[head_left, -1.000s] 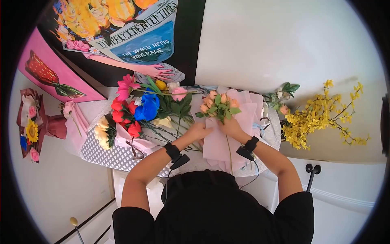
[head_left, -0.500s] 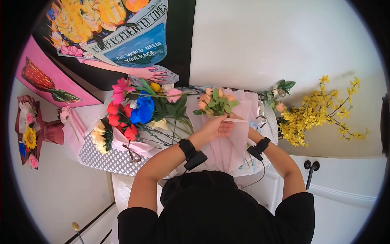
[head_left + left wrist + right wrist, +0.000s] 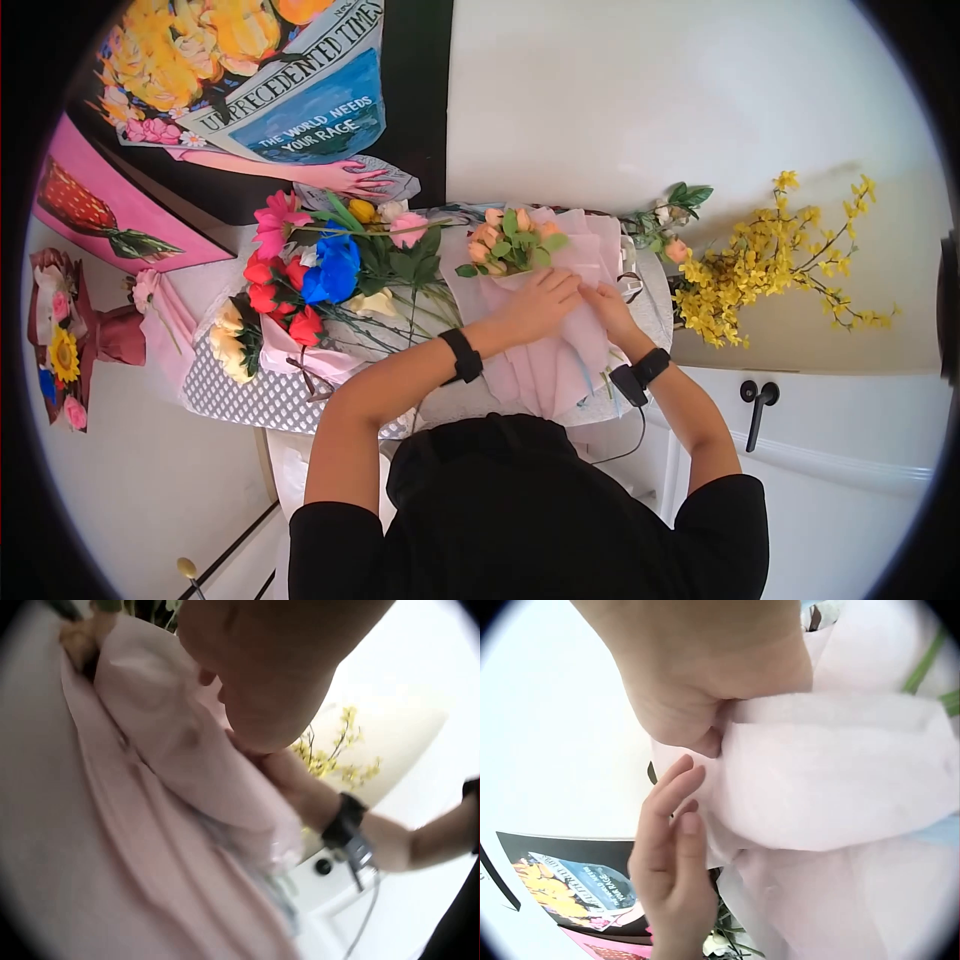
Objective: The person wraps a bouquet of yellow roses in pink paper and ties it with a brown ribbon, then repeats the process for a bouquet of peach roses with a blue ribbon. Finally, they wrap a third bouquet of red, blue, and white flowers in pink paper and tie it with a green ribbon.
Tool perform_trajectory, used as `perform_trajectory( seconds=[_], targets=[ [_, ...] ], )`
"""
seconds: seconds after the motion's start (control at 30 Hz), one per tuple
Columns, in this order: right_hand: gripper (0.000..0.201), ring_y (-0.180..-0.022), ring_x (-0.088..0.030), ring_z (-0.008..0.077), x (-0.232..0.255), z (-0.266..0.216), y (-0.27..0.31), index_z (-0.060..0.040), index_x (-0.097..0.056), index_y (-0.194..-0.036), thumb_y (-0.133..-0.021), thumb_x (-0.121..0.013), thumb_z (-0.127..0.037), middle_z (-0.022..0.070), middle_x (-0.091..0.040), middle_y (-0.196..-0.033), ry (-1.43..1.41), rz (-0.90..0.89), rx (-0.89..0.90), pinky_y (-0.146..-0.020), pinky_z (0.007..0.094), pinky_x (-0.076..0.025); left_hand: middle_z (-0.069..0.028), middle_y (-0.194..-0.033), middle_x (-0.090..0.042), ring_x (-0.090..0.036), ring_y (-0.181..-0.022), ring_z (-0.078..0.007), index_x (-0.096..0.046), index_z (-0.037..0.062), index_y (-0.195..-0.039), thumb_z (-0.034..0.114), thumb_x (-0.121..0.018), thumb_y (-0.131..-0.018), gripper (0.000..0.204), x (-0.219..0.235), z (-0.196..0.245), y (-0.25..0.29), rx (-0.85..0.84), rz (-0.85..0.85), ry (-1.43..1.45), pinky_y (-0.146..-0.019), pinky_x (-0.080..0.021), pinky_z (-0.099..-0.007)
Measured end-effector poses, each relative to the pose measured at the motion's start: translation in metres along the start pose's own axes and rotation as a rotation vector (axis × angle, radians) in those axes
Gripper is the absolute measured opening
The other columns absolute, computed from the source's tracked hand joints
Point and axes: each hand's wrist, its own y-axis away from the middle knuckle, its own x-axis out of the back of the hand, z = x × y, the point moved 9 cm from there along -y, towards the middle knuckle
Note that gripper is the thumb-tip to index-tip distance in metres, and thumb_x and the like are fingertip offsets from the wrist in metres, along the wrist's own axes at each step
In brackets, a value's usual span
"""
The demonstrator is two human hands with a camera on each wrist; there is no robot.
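Pink wrapping paper (image 3: 520, 350) lies folded around a bunch of peach roses (image 3: 512, 240), whose blooms and leaves show above its upper part. My left hand (image 3: 540, 305) rests across the paper below the blooms; in the right wrist view that left hand (image 3: 671, 874) has loosely bent fingers against the paper, with a gap between thumb and forefinger. On the paper's right side, my right hand (image 3: 612, 318) grips the folded edge, its fingertips close to the left hand's. The right wrist view shows the right hand (image 3: 705, 675) curled at a fold of paper (image 3: 840, 772). The stems are mostly covered.
Left of the bouquet lie a blue flower (image 3: 332, 270), red flowers (image 3: 268, 290), pink flowers (image 3: 278, 225) and loose stems. Yellow blossom branches (image 3: 735, 290) stand at the right. Paintings (image 3: 300, 100) lean behind, and a wrapped bouquet (image 3: 65, 340) is at far left.
The right side of the paper has been folded inward over the stems. My left hand has moved from under the blooms to the paper's right part, and the right hand holds the fold.
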Motion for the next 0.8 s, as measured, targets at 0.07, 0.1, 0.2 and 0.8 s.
perform_trajectory(
  seconds=[0.07, 0.1, 0.2, 0.8],
  targets=[
    [0.025, -0.078, -0.059, 0.0093, -0.006, -0.004, 0.003, -0.0014, -0.057, -0.106, -0.089, -0.052, -0.019, 0.0039, -0.062, -0.093, -0.004, 0.020, 0.006, -0.068, 0.0236, -0.048, -0.0121, -0.113, -0.053, -0.049, -0.105, -0.0262, -0.057, 0.0034, -0.104, 0.012, -0.053, -0.072, 0.033, 0.011, -0.005, -0.001, -0.031, 0.057, -0.124, -0.090, -0.038, -0.0365],
    [0.023, -0.075, -0.059, 0.0088, -0.007, -0.007, 0.008, -0.0013, -0.058, -0.104, -0.089, -0.052, -0.019, 0.0029, -0.063, -0.089, 0.036, 0.065, 0.027, -0.066, 0.0225, -0.048, -0.0117, -0.112, -0.053, -0.048, -0.105, -0.0251, -0.056, 0.0033, -0.105, 0.012, -0.052, -0.070, 0.036, 0.017, -0.005, -0.001, -0.056, 0.115, -0.248, -0.091, -0.037, -0.0354],
    [0.023, -0.069, -0.057, 0.0072, -0.004, -0.007, 0.020, -0.0008, -0.058, -0.101, -0.090, -0.051, -0.020, 0.0003, -0.062, -0.083, 0.205, 0.157, 0.132, -0.061, 0.0208, -0.046, -0.0102, -0.102, -0.055, -0.051, -0.099, -0.0245, -0.055, 0.0037, -0.107, 0.012, -0.052, -0.069, 0.039, 0.025, -0.028, 0.000, 0.128, 0.223, -0.221, -0.086, -0.039, -0.0363],
    [0.017, -0.060, -0.056, 0.0385, -0.006, -0.015, 0.040, -0.0031, -0.047, -0.091, -0.090, -0.046, -0.020, 0.0216, -0.054, -0.064, 0.881, 0.493, 0.457, -0.051, 0.0453, -0.040, -0.0088, -0.073, -0.056, -0.060, -0.060, -0.0204, -0.054, 0.0042, -0.079, 0.022, -0.054, -0.081, 0.018, -0.009, -0.080, -0.008, 0.322, -0.129, -0.161, -0.052, -0.048, -0.0306]
  ],
)
